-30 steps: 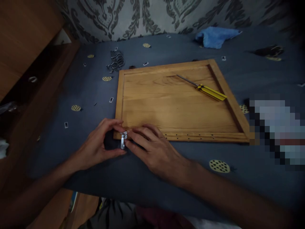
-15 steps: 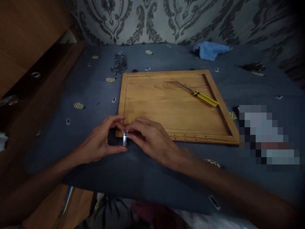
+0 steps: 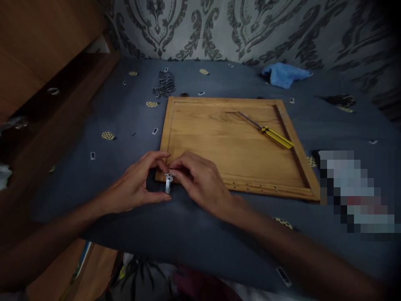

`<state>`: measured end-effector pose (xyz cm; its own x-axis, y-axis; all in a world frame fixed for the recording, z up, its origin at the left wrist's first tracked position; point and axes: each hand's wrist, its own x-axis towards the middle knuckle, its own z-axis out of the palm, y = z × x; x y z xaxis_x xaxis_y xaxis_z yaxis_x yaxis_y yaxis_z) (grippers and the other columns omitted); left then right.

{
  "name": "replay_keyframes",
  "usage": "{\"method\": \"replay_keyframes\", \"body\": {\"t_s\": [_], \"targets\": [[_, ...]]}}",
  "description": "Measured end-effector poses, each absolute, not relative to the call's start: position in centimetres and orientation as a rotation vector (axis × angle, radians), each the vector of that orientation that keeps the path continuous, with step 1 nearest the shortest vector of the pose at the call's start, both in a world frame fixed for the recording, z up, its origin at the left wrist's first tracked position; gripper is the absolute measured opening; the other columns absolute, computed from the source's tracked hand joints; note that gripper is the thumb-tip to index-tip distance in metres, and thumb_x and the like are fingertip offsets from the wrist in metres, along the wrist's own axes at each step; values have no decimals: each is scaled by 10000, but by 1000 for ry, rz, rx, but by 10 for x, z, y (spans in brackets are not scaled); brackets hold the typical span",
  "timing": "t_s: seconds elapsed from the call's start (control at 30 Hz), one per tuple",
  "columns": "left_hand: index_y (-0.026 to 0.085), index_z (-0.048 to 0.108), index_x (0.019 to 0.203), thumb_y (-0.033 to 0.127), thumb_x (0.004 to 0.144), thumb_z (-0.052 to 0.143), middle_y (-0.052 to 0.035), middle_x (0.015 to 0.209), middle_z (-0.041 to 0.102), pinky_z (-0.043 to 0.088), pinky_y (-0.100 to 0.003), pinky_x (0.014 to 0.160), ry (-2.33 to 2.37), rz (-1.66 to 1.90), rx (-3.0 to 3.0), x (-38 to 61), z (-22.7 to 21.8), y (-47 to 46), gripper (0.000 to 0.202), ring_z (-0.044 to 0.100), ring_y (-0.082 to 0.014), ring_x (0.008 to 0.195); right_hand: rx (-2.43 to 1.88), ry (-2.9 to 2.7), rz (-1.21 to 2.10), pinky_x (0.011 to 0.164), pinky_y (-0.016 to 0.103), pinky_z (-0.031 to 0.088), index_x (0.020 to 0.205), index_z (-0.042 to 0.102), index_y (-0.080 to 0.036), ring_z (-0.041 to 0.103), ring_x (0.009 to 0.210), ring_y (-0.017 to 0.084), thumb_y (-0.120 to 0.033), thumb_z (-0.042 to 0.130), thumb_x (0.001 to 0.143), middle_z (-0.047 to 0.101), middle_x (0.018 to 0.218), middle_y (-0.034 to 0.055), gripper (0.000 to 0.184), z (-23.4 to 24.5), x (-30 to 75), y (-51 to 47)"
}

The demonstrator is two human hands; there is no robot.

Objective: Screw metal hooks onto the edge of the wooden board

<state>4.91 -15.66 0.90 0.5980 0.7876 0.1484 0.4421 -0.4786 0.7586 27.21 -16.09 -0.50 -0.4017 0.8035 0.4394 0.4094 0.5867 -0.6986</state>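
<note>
We are in a home, most likely a bedroom. Grey wallpaper (image 3: 238, 29) with a large curling pattern covers the far wall, and a soft blue printed sheet (image 3: 125, 113) spreads over the whole surface. Brown wooden furniture (image 3: 37, 46) stands on the left. A wooden panel (image 3: 225, 142), a screwdriver (image 3: 272, 136) on it, a metal fitting (image 3: 168, 184) at its near left corner and a crumpled blue cloth (image 3: 285, 74) far right show household handiwork.
</note>
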Motion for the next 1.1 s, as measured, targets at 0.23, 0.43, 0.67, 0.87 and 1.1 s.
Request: {"method": "replay_keyframes", "body": {"t_s": [0.23, 0.43, 0.67, 0.87, 1.1], "targets": [[305, 438, 1440, 385, 814, 877, -37, 1143, 705, 530, -440, 1041, 989, 633, 2120, 48, 8, -158, 769, 691, -245, 1106, -1063, -1802, 863, 708, 265, 504, 889, 681, -199, 653, 733, 146, -211, 650, 944, 723, 830, 4, 65, -7, 271, -160], [318, 446, 1438, 365, 813, 876, -18, 1131, 715, 530, -430, 1047, 987, 639, 2111, 48, 9, -158, 760, 693, -238, 1116, -1007, -1919, 817, 721, 265, 493, 913, 690, -195, 665, 778, 146, -187, 641, 966, 726, 860, 15, 73, -9, 272, -159], [305, 449, 1434, 382, 808, 873, -31, 1123, 719, 538, -440, 1029, 1024, 632, 2117, 47, 9, -160, 760, 698, -251, 1115, -966, -1950, 793, 710, 247, 463, 914, 686, -173, 640, 775, 127, -124, 661, 957, 710, 856, 3, 69, -9, 273, -158], [308, 448, 1425, 388, 807, 874, -33, 1131, 718, 538, -445, 1038, 1037, 622, 2099, 46, 10, -160, 755, 692, -257, 1135, -966, -1988, 814, 717, 254, 459, 916, 685, -179, 637, 779, 133, -130, 657, 962, 710, 862, 5, 73, -8, 273, -158], [298, 442, 1426, 380, 799, 879, -21, 1138, 716, 523, -439, 1049, 1044, 622, 2071, 47, 9, -161, 769, 687, -250, 1144, -950, -2040, 766, 737, 267, 457, 937, 682, -175, 640, 806, 153, -163, 637, 995, 707, 870, 26, 74, -9, 272, -158]]}}
